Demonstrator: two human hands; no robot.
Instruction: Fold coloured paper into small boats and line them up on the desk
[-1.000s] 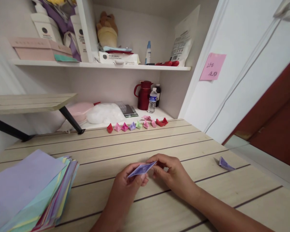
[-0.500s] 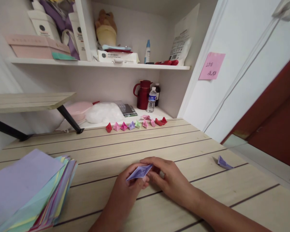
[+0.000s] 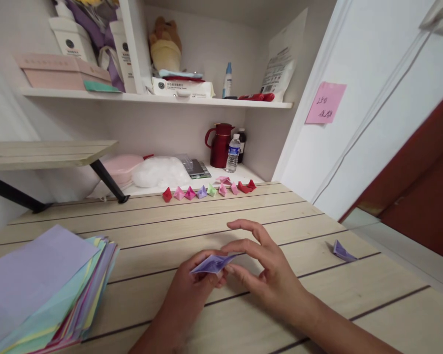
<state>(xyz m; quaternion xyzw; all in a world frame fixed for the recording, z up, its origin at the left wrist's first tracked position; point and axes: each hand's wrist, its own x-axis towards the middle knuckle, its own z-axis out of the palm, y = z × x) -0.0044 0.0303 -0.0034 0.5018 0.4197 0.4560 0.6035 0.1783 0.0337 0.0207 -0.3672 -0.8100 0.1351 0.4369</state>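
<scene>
A small purple folded-paper boat [image 3: 213,264] is gripped in my left hand [image 3: 192,284], the thumb at its near side and the fingers behind and beneath it. At the boat's right tip is my right hand [image 3: 268,268], its thumb at the near edge and a finger at the far side. The index finger of that hand is raised and curved away from the paper. Another purple paper boat [image 3: 343,251] lies on the table to the right, apart from both hands.
A stack of coloured paper [image 3: 47,290] lies at the left. Along the table's back edge runs a row of small folded-paper boats [image 3: 190,192]. Behind them stand a red jug [image 3: 220,146] and a water bottle [image 3: 232,155]. A small raised shelf [image 3: 47,153] is at the left.
My right hand has opened wider, with its index finger lifted up off the boat. The left hand keeps its hold, and the boat is tilted slightly flatter. The view has shifted a little.
</scene>
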